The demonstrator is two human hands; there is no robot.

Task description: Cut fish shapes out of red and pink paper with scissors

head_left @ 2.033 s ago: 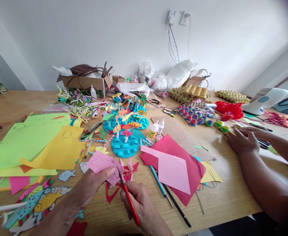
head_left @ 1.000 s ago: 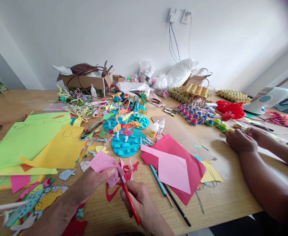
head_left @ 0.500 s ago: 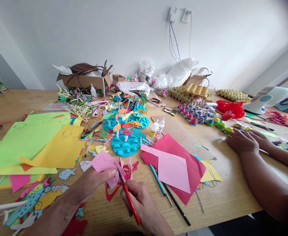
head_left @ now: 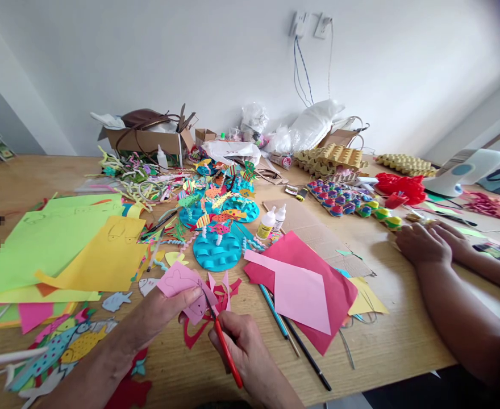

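Observation:
Between thumb and fingers, my left hand (head_left: 169,309) holds a piece of pink paper (head_left: 175,282) with a fish outline drawn on it. My right hand (head_left: 244,346) is closed round the red handles of a pair of scissors (head_left: 227,352). Their dark blades meet the right edge of the pink paper, beside the drawn fish's head. Red paper scraps (head_left: 192,335) lie on the table beneath. To the right, a larger pink sheet (head_left: 303,295) rests on a red sheet (head_left: 344,289). A blue paper disc (head_left: 217,253) with raised loops sits just beyond my hands.
Green sheets (head_left: 32,244) and a yellow sheet (head_left: 122,267) lie left, above several cut paper fish (head_left: 82,343). Glue bottles (head_left: 266,224) stand mid-table. Pencils (head_left: 307,355) lie right of my hands. Another person's hands (head_left: 424,244) work near painted egg-carton cups (head_left: 330,199).
My hands and the pink paper have shifted very slightly, with the scissors still at the paper's edge. The other person's hands have moved slightly to the right.

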